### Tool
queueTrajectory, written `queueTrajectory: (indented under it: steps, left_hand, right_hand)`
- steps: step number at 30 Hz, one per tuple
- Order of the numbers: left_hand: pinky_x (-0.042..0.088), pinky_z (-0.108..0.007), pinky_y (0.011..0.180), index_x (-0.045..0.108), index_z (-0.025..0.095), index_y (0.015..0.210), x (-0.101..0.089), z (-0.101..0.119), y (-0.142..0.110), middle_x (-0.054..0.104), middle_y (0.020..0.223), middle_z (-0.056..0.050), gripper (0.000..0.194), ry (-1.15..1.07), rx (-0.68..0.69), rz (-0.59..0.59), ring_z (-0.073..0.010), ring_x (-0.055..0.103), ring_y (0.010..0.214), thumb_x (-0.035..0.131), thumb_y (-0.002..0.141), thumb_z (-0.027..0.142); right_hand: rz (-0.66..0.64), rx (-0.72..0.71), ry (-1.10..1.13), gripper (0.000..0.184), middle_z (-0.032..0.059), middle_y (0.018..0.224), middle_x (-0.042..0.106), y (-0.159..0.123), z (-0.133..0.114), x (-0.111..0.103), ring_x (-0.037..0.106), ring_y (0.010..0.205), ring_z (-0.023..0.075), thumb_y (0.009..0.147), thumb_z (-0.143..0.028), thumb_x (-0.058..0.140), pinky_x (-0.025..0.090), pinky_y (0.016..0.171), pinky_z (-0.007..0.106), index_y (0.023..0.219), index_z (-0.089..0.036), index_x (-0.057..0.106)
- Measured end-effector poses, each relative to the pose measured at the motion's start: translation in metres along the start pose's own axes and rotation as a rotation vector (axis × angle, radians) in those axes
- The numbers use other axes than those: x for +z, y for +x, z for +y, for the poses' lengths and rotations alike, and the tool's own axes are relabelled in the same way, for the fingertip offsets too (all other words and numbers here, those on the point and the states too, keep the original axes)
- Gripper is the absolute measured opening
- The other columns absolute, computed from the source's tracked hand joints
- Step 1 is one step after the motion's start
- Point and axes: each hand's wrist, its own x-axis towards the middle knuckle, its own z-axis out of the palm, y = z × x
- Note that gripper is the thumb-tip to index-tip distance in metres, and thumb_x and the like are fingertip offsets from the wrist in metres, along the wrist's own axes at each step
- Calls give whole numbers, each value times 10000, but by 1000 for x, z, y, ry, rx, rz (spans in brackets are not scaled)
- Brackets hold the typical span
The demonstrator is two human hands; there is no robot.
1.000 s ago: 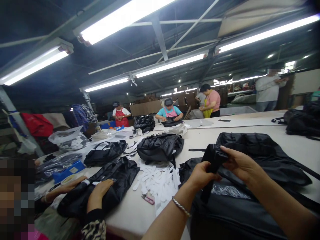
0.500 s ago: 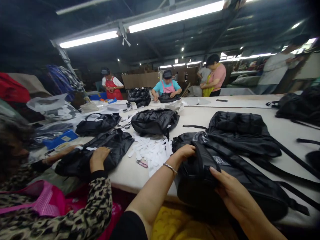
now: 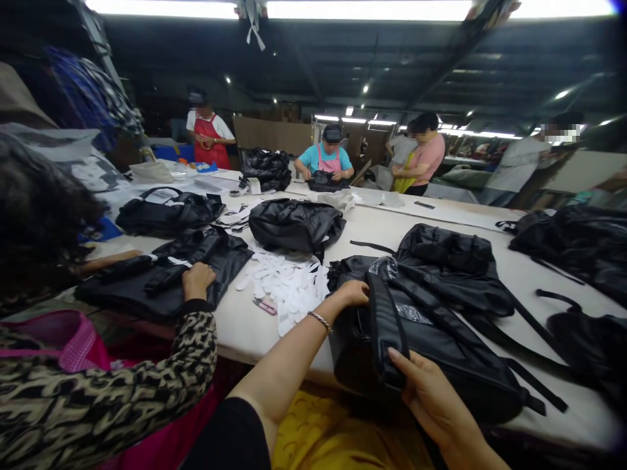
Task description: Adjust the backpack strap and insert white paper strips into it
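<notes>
Since the earlier frame our right hand has slid down the black backpack to its near end, and the strap now stands out as a long band running away from that grip. Our left hand has hardly shifted; it sits at the bag's far left corner.

We hold the right grip pressed on the near end of the strap, fingers laid over the band; the thumb is hidden, so we cannot tell how tightly it pinches. The left grip is curled over the bag's edge, fingers tucked out of view behind the fabric. The backpack lies flat on the worktop between the two grips, its bulk stretching to the right of both and its near end hanging over the worktop's edge just beside the right grip.

Left of our left grip, a heap of white paper tags lies near the bag. Beyond that grip sits a second black backpack, and just past our bag a third one touches it. Further left, a co-worker's hand in a patterned sleeve rests on a flat black bag.
</notes>
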Motion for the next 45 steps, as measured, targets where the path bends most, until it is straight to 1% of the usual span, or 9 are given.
queueTrajectory:
  steps: [5, 10, 17, 23, 31, 34, 38, 41, 45]
  left_hand:
    - [411, -319, 811, 634, 187, 860, -13, -1, -34, 600, 781, -32, 333, 131, 31, 104, -202, 543, 803, 628, 527, 188]
    - [396, -316, 848, 594, 188, 919, -5, 24, -99, 574, 909, -66, 272, 2, 127, 502, -188, 528, 879, 532, 689, 319]
    - [469, -319, 650, 552, 137, 633, 29, 51, -115, 580, 617, -31, 262, -844, -178, 51, -145, 556, 598, 470, 725, 369]
    - [418, -261, 501, 501, 141, 560, 23, 51, -92, 502, 490, 3, 212, -781, -364, 150, -116, 477, 480, 537, 677, 314]
    - [390, -233, 476, 566, 123, 584, 32, 34, -93, 575, 569, -7, 176, -571, -257, 120, -116, 484, 512, 681, 491, 218]
    - [396, -232, 479, 570, 121, 590, 33, 26, -94, 560, 553, 11, 126, -689, -278, 145, -103, 477, 497, 651, 499, 152]
    - [442, -273, 516, 566, 117, 599, 24, 15, -96, 573, 548, 8, 101, -1085, -361, 63, -120, 514, 498, 597, 507, 86]
    - [454, -285, 545, 576, 111, 599, 20, 9, -99, 587, 549, -1, 117, -1237, -378, 26, -125, 530, 503, 589, 492, 66]
    - [429, -266, 533, 609, 110, 628, 29, 3, -101, 597, 561, -3, 144, -1206, -361, 72, -115, 514, 483, 589, 490, 74]
  right_hand:
    - [0, 41, -4, 165, 35, 730, 659, -2, -4, -3, 602, 659, 150, 665, -286, 684, 484, 652, 250, 755, -149, 665]
    - [64, 124, 38, 107, 34, 669, 650, 1, -26, -10, 590, 609, 121, 655, -234, 694, 482, 589, 200, 660, -138, 646]
    - [47, 98, 30, 145, 45, 697, 654, 3, -42, -2, 593, 608, 149, 625, -241, 712, 483, 567, 231, 717, -144, 654]
    - [-34, 79, -31, 154, 42, 711, 656, -1, -10, 6, 593, 634, 140, 670, -286, 682, 480, 615, 229, 732, -145, 665]
    - [-42, 132, -125, 179, 38, 785, 655, 3, 16, 6, 594, 784, 176, 720, -315, 633, 479, 705, 274, 844, -190, 666]
    - [-116, 165, -247, 227, 40, 849, 647, 5, 13, 2, 587, 811, 188, 723, -360, 621, 474, 741, 305, 887, -207, 652]
    - [-303, 251, -800, 341, 79, 821, 637, 5, -23, -13, 593, 759, 214, 723, -472, 572, 489, 682, 315, 843, -161, 648]
    - [-302, 38, -1179, 412, 87, 805, 634, 21, -67, -15, 589, 715, 213, 734, -527, 514, 489, 597, 289, 882, -164, 641]
    - [-328, -646, -1404, 256, 59, 944, 607, 89, -95, 16, 553, 860, 198, 750, -398, 545, 462, 756, 285, 903, -208, 623]
